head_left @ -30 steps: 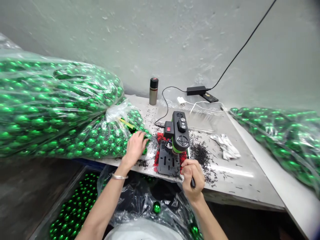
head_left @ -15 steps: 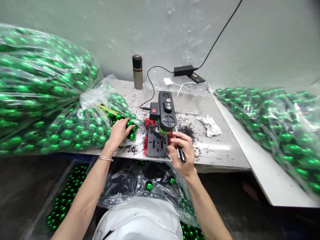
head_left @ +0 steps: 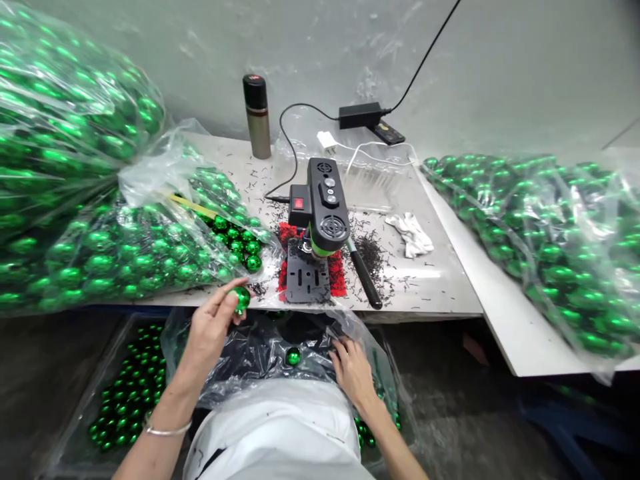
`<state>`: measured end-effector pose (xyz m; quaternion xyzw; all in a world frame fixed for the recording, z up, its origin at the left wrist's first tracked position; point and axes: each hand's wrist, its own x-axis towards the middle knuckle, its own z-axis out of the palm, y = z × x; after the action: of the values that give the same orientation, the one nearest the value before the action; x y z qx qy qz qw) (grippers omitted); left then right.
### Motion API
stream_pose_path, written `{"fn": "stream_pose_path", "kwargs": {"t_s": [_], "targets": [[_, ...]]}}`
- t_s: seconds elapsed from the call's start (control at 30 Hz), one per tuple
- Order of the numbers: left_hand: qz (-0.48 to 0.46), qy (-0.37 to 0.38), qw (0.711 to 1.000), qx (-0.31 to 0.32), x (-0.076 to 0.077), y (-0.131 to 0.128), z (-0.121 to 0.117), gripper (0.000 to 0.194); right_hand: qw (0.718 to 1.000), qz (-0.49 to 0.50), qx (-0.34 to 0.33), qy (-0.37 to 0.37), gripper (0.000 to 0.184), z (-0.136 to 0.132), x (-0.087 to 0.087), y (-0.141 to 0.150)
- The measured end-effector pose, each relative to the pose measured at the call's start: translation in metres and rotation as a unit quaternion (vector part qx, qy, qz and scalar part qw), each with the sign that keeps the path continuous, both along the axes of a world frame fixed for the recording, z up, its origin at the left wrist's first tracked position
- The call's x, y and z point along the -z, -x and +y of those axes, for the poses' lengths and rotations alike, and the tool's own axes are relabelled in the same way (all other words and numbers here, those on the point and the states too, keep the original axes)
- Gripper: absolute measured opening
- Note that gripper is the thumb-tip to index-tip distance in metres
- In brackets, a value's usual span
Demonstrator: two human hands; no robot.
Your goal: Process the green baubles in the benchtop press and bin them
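Left hand (head_left: 210, 327) pinches a shiny green round ball (head_left: 242, 300) between thumb and fingers, just off the front edge of the grey-white worktop (head_left: 440, 287). Right hand (head_left: 353, 370) is lower, fingers bent and a little apart, at the crumpled clear plastic film (head_left: 260, 350); cannot tell whether it grips the film. Hands well apart; a second shiny green ball (head_left: 293, 356) lies on the film between them, nearer neither by much.

Ahead of both hands, roughly between them: black boxy machine with a green lower band (head_left: 327, 207), over a black slotted metal plate (head_left: 307, 277) on red material (head_left: 338, 277). Its black lever handle (head_left: 366, 277) slants toward the person, beyond the right hand and not touched by it. Small black slivers (head_left: 369, 257) scattered beside the handle.

Beyond the left hand and to its left: opened clear plastic bag of green balls (head_left: 145, 243), some loose at its mouth near that hand. Below and left of the left hand, a clear-lined container of green balls (head_left: 125, 393). Ahead and right of the right hand, a crumpled white glove (head_left: 413, 235). Far ahead of the left hand, an upright black-topped bottle (head_left: 257, 127).
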<state>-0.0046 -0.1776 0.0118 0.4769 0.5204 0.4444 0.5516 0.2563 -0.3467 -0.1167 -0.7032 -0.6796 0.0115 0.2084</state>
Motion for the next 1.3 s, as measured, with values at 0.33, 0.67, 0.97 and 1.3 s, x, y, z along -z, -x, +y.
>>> {"fn": "stream_pose_path", "kwargs": {"t_s": [0.33, 0.67, 0.97, 1.3], "targets": [[-0.028, 0.241, 0.956, 0.165, 0.053, -0.025, -0.021, 0.055, 0.978, 0.145, 0.147, 0.008, 0.045, -0.024, 0.046, 0.011], [0.228, 0.153, 0.844, 0.461, 0.105, -0.007, -0.028, 0.022, 0.980, 0.179, -0.045, 0.077, 0.025, 0.013, -0.023, 0.024], [0.144, 0.216, 0.914, 0.311, 0.125, -0.008, -0.034, 0.072, 0.970, 0.164, -0.122, 0.135, 0.039, 0.048, -0.036, 0.055], [-0.200, 0.446, 0.860, 0.146, 0.100, -0.006, -0.050, 0.039, 0.952, 0.028, 0.294, -0.078, 0.049, -0.084, -0.038, -0.065]]}}
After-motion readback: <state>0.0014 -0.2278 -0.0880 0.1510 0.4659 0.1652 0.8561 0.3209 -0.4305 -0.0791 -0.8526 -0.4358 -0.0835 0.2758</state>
